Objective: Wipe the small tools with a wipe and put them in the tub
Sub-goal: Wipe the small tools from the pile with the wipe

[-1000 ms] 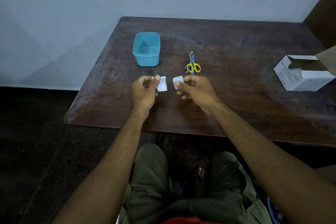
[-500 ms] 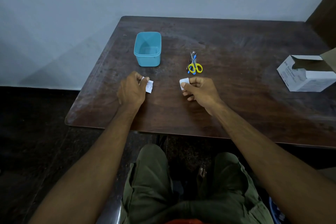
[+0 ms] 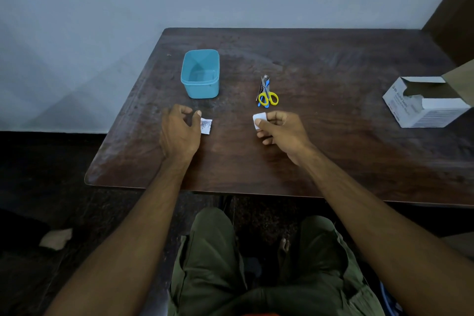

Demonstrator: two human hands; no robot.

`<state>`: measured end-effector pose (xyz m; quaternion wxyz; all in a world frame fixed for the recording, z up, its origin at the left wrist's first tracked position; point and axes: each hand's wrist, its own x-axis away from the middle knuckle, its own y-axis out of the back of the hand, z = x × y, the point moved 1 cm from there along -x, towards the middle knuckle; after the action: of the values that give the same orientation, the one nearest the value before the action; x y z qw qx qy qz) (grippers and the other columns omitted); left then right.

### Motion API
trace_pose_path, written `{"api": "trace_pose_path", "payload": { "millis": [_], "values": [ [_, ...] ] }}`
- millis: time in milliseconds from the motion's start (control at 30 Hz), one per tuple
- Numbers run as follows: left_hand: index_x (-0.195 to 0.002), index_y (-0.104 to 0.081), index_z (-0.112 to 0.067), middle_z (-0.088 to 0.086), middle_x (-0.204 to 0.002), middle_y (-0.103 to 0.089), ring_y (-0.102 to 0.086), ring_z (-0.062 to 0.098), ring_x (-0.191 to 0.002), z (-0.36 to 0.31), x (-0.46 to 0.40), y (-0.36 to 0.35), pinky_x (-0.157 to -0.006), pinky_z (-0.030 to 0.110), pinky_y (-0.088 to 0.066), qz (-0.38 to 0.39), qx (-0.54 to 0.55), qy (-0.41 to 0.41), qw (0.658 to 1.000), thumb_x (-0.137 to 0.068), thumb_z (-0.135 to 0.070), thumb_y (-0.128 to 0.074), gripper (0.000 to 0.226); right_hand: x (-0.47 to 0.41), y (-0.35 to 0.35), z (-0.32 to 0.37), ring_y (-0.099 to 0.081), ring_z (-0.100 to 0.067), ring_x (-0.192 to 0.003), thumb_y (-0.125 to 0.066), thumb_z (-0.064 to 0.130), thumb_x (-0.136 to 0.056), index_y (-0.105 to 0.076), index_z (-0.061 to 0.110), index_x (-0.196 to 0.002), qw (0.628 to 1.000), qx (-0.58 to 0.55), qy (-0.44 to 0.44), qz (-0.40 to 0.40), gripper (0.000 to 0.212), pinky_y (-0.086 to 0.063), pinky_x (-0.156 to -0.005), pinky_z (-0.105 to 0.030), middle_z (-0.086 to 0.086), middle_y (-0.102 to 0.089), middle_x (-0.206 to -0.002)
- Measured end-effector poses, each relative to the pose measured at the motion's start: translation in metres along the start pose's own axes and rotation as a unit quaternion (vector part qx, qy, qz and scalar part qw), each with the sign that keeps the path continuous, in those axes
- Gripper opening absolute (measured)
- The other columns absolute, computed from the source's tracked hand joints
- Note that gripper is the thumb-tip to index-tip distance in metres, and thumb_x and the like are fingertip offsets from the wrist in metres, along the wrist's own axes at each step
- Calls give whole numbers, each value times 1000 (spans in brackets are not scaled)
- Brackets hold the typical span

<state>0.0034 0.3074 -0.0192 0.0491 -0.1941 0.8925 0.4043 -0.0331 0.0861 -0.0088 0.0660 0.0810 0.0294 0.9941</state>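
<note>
A small pile of tools lies mid-table: yellow-handled scissors over a blue-handled tool and a thin metal piece. The empty teal tub stands to their left. My right hand hovers just in front of the tools and pinches a folded white wipe between thumb and forefinger. In front of the tub, my left hand rests with its fingers loosely curled. The torn printed wrapper lies flat on the table beside its thumb.
An open white carton of wipes sits at the table's right edge, its brown flap raised. The dark wooden table meets a pale wall at the back. My knees are under its near edge.
My hands have moved apart after tearing the packet. The left hand carried the wrapper leftward and set it down on the table; the right hand kept the wipe.
</note>
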Motion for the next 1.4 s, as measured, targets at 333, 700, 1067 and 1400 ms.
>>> {"api": "trace_pose_path", "payload": {
  "millis": [333, 700, 1067, 1400],
  "values": [
    [-93, -62, -23, -8, -91, -67, -61, 11, -84, -76, 9, -47, -73, 31, -50, 80, 22, -110, 991, -89, -29, -60, 8, -3, 24, 3, -62, -6, -57, -68, 12, -87, -66, 10, -84, 999, -23, 0, -33, 4, -50, -50, -19, -4, -67, -74],
    [-109, -61, -18, 3, -110, -64, -59, 19, -100, -105, -21, -89, -79, 33, -46, 178, -77, -88, 977, -91, -27, -61, 21, -10, 43, -3, -64, -6, -59, -67, 13, -88, -66, 12, -86, 997, -47, -21, -54, 2, -52, -53, -20, -5, -68, -76],
    [-93, -68, -19, 2, -96, -68, -64, 21, -89, -109, -17, -95, -68, 33, -50, 117, -102, -74, 985, -89, -27, -58, 14, -12, 41, -3, -64, -8, -62, -68, 15, -87, -66, 12, -86, 997, -46, -17, -57, 4, -52, -54, -19, -5, -68, -76],
    [-83, -69, -12, 5, -91, -72, -67, 24, -86, -106, -26, -75, -74, 29, -51, 113, 61, 72, 989, -81, -32, -60, 22, -13, 43, 0, -63, -10, -60, -66, 10, -89, -64, 7, -89, 991, -106, -52, -61, 4, -52, -52, -19, -6, -66, -75]
  ]
}}
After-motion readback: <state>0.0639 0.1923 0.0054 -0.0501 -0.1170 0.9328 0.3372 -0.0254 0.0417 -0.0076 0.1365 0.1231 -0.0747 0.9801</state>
